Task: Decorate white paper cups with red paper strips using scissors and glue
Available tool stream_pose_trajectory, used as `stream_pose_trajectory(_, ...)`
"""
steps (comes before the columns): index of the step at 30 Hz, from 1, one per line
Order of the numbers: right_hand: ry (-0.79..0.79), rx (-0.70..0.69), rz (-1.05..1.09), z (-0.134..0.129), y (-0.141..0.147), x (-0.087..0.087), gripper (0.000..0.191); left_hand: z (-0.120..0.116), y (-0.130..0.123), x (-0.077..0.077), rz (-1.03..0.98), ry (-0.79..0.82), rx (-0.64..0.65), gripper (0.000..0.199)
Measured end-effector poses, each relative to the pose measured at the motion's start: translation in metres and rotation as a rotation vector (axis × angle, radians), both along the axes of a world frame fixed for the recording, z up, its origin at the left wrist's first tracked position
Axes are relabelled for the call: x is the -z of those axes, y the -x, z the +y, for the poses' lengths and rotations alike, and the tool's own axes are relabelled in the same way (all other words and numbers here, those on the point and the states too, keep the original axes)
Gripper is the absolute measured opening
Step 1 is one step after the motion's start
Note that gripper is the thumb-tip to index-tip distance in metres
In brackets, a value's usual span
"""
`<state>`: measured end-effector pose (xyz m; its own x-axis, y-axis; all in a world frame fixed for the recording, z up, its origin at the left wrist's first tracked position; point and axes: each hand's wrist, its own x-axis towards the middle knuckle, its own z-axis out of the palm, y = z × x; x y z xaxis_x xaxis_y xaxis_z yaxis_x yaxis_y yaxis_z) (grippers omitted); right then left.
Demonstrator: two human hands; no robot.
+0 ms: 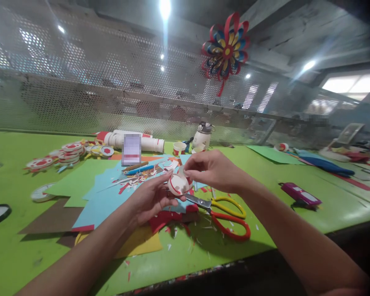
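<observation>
My left hand [152, 198] has its fingers curled round a small white paper cup [176, 185] with red patches, tilted so that its round end faces me. At the cup's upper edge my right hand [214, 169] pinches a small pale strip [181, 170], perhaps paper or tape. Just below the cup lie scissors [207, 204] with one yellow and one red handle. Under both hands are blue paper sheets [103, 207] strewn with paper scraps [132, 185].
White and red paper pieces [70, 154] stand stacked at left. Behind are a paper cup [179, 149], a white roll [142, 142] and a bottle [202, 135]. A purple box [300, 194] lies at right. A mesh screen [111, 90] borders the green table [259, 255].
</observation>
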<state>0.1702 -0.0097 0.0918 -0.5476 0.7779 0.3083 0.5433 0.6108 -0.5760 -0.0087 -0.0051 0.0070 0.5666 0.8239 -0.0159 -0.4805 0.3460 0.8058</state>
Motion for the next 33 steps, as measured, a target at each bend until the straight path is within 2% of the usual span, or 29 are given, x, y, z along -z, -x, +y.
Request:
stream_pose_trajectory(3,0.237,-0.051,0.21,0.004,-0.008,0.0,0.008,0.0,-0.001,0.001,0.002,-0.006,-0.004,0.026)
stream_pose_trajectory(7,0.335,-0.087,0.38,0.009,-0.014,0.007,0.016,0.0,-0.001,0.004,0.005,-0.008,-0.013,0.025)
stream_pose_trajectory(14,0.343,0.001,0.459,0.018,-0.026,0.018,0.011,0.0,0.0,0.005,-0.005,0.013,-0.006,0.025)
stream_pose_trajectory(23,0.439,-0.099,0.445,0.023,-0.037,0.031,0.024,0.0,-0.003,0.002,-0.019,0.045,-0.02,0.027)
stream_pose_trajectory(26,0.402,-0.085,0.424,0.024,-0.036,0.037,0.023,-0.001,-0.004,0.002,-0.017,0.046,-0.012,0.028)
stream_pose_trajectory(29,0.352,-0.059,0.391,0.023,-0.033,0.041,0.015,-0.001,-0.003,0.003,-0.019,0.045,-0.013,0.027)
stream_pose_trajectory(33,0.268,-0.02,0.325,0.021,-0.031,0.042,0.012,-0.001,-0.004,0.003,-0.01,0.061,-0.01,0.028)
